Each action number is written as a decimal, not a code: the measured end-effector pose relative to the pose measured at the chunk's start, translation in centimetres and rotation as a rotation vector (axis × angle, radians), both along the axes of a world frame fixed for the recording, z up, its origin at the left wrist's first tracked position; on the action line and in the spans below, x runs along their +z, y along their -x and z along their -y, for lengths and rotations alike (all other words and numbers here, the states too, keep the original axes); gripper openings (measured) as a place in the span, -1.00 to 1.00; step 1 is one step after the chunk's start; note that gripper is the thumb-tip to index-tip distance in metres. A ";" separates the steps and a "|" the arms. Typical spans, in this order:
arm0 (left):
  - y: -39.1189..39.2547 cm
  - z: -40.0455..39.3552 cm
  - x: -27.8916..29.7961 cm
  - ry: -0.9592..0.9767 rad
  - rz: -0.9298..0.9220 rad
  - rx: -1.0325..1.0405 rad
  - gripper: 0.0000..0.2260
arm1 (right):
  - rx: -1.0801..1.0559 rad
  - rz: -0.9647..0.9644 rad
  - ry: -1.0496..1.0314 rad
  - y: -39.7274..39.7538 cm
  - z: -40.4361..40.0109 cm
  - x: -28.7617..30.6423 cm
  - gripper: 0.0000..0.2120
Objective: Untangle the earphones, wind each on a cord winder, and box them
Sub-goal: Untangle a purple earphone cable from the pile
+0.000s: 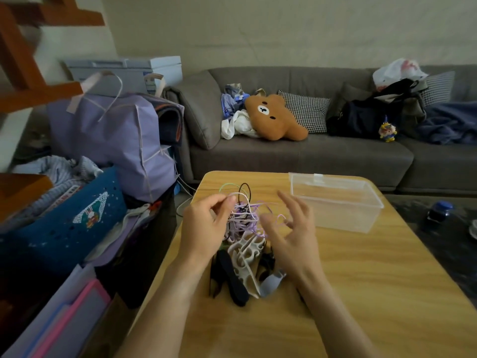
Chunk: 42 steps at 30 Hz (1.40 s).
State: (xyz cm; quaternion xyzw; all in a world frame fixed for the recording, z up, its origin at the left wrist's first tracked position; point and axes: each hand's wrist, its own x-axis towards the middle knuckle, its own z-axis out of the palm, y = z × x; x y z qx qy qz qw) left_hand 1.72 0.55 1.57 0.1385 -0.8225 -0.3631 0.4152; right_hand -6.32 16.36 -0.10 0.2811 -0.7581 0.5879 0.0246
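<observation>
A tangle of earphone cords (245,215), purple, white, black and pale green, hangs in a knot above the wooden table (361,280). My left hand (204,226) pinches a white cord at the tangle's upper left. To the right, my right hand (291,228) has its fingers spread and lightly curled, with a purple loop at its fingertips. Below the tangle lie several cord winders (245,259), white, black and grey, piled together on the table. A clear plastic box (335,200) stands open and empty at the table's far right.
A grey sofa (309,151) with a bear cushion, pillows and bags runs behind the table. Purple and blue bags (103,140) and folders crowd the floor at the left. A dark blue-capped bottle (438,210) sits on the floor at the right.
</observation>
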 end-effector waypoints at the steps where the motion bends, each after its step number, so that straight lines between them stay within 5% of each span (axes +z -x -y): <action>1: 0.0 -0.1 0.1 0.004 0.005 -0.018 -0.84 | 0.056 -0.082 -0.025 -0.2 0.2 0.0 -0.50; 5: 0.6 0.1 -0.9 0.034 0.101 -0.103 -0.87 | 0.155 -0.217 -0.086 -0.1 1.0 -0.3 -0.83; 11: 1.4 1.3 -3.5 0.174 0.310 -0.091 -0.94 | 0.083 0.146 0.243 0.4 1.0 0.9 -0.55; 21: 2.4 0.3 -3.6 0.213 0.279 0.063 -0.81 | 0.088 0.224 0.699 0.9 -0.6 4.1 -0.54; 26: 2.0 0.9 -3.6 0.119 0.227 0.077 -0.88 | 0.044 0.459 0.806 0.7 -1.0 4.8 -0.57; 32: 1.1 1.1 -2.9 0.114 0.292 0.009 -0.76 | -0.047 0.517 0.459 1.5 -1.4 4.2 -0.59; 38: 1.2 1.2 -3.2 0.131 0.266 -0.061 -0.85 | 0.055 0.249 -0.482 1.4 -0.7 2.0 -0.48; 42: 1.1 0.8 -3.5 0.157 0.283 -0.092 -0.86 | 0.119 0.174 -0.554 1.6 -0.6 1.6 -0.69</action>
